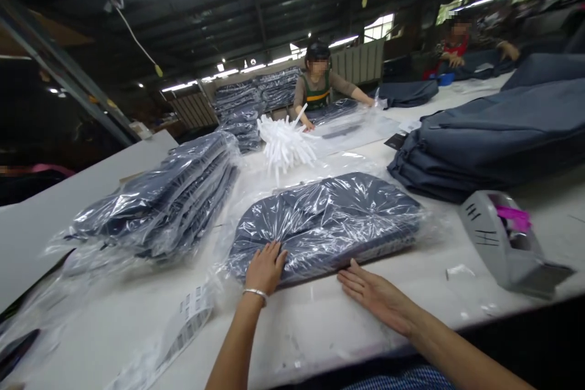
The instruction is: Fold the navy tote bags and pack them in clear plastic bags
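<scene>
A dark blue bag in clear plastic wrap (329, 219) lies flat on the white table (320, 323). My left hand (265, 267), with a bracelet at the wrist, rests on its near left corner, fingers spread on the film and holding nothing. Along the bag's near edge, to the right, is my right hand (377, 294), fingers extended and thumb up, its fingertips by the film, nothing held. Left of the bag, a stack of similar wrapped bags (169, 195) leans on the table. A strip of printed labels (189, 326) curls on the tabletop near my left forearm.
A bundle of white strips (287, 140) lies behind the wrapped bag. Unwrapped dark bags (493, 134) are piled at the right, beyond a grey tape dispenser (493, 244). Across the table, a person (317, 88) handles clear plastic; another person (457, 49) works farther right.
</scene>
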A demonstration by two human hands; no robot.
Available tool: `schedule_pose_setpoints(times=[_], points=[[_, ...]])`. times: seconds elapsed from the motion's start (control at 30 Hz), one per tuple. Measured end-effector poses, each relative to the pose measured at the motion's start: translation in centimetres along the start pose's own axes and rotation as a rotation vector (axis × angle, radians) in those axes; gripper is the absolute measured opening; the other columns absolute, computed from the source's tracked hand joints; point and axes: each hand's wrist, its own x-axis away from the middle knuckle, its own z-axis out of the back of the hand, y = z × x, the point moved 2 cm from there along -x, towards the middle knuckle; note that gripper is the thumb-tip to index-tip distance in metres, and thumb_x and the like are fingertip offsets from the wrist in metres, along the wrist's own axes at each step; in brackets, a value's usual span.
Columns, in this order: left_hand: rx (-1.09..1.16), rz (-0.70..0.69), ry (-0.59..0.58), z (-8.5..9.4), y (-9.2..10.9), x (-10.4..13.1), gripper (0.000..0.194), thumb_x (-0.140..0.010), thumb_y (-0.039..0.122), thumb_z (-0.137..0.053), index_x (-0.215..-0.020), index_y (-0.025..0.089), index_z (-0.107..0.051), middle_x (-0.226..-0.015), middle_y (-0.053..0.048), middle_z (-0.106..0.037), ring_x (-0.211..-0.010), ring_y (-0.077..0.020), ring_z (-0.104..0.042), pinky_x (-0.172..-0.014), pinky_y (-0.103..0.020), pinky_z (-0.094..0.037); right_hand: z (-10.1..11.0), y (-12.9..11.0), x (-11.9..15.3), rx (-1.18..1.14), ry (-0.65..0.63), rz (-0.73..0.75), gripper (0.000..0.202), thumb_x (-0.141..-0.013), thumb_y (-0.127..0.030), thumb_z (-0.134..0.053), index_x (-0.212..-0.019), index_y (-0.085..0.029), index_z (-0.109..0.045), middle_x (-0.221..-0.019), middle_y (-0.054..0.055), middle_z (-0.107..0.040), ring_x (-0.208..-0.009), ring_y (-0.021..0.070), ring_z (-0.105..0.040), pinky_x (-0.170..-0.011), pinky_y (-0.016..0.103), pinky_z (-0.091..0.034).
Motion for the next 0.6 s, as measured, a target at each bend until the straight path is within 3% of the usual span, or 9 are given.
schedule_pose_setpoints(times=[0.07,0.17,0.27,0.33,0.4,0.47,0.6], points=[[-0.019,0.015,0.053,1.3,0.7,0.0,0.047,-0.100,0.040,-0.032,-0.136,0.017,-0.052,-0.139,-0.012,-0.056,-0.132,-0.0245,-0.050,-0.108,-0.046,-0.043,-0.4,0.4,-0.7,-0.065,0.029,0.056,0.044,-0.073,-0.040,-0.082,-0.105,-0.016,-0.065,-0.129,0.015,-0.060,-0.126,0.0252,-0.054,-0.111,0.036,-0.041],[-0.053,-0.062,0.211,3.4,4.3,0.6,0.051,-0.098,0.043,-0.036,-0.143,0.018,-0.043,-0.149,-0.013,-0.046,-0.143,-0.0267,-0.034,-0.115,-0.051,-0.031,-0.9,1.0,-2.1,-0.128,0.048,0.135,0.020,-0.068,-0.023,-0.080,-0.081,-0.019,-0.065,-0.104,0.007,-0.069,-0.115,0.0224,-0.061,-0.111,0.036,-0.042],[-0.040,-0.298,0.188,3.1,8.8,1.4,0.075,-0.087,0.045,-0.060,-0.151,0.023,-0.027,-0.155,-0.012,-0.036,-0.146,-0.0297,-0.025,-0.118,-0.057,-0.025,-1.6,0.8,-3.0,-0.154,0.032,0.191,0.017,-0.061,-0.007,-0.069,-0.070,-0.020,-0.063,-0.086,0.002,-0.071,-0.103,0.0202,-0.066,-0.108,0.036,-0.044],[-0.032,-0.355,0.148,2.2,10.6,1.2,0.089,-0.079,0.030,-0.070,-0.153,0.027,-0.021,-0.157,-0.011,-0.032,-0.146,-0.0310,-0.026,-0.117,-0.057,-0.028,-2.1,0.4,-3.1,-0.172,-0.021,0.237,0.024,-0.055,-0.002,-0.063,-0.071,-0.020,-0.063,-0.091,0.001,-0.071,-0.105,0.0198,-0.065,-0.108,0.034,-0.045],[-0.025,-0.300,0.173,1.6,10.9,0.3,0.087,-0.077,0.011,-0.062,-0.152,0.028,-0.022,-0.155,-0.010,-0.037,-0.142,-0.0279,-0.036,-0.115,-0.051,-0.034,-2.6,-0.1,-2.9,-0.134,-0.121,0.296,0.035,-0.054,-0.002,-0.061,-0.082,-0.021,-0.065,-0.104,0.001,-0.071,-0.112,0.0204,-0.063,-0.107,0.036,-0.044],[-0.004,-0.234,0.190,1.6,10.5,-1.1,0.082,-0.075,-0.001,-0.050,-0.150,0.025,-0.030,-0.147,-0.009,-0.049,-0.133,-0.0231,-0.048,-0.110,-0.042,-0.041,-2.7,-0.6,-3.0,0.082,-0.183,0.432,0.042,-0.058,-0.007,-0.060,-0.096,-0.022,-0.064,-0.110,0.004,-0.070,-0.113,0.0220,-0.063,-0.104,0.040,-0.047],[0.006,-0.227,0.152,2.4,10.5,-2.6,0.073,-0.071,-0.005,-0.043,-0.138,0.023,-0.051,-0.137,-0.006,-0.060,-0.123,-0.0210,-0.057,-0.102,-0.035,-0.048,-2.7,-2.9,-4.3,0.570,-0.117,0.738,0.018,-0.070,-0.020,-0.055,-0.086,-0.021,-0.064,-0.087,0.007,-0.072,-0.094,0.0270,-0.069,-0.084,0.043,-0.058]])
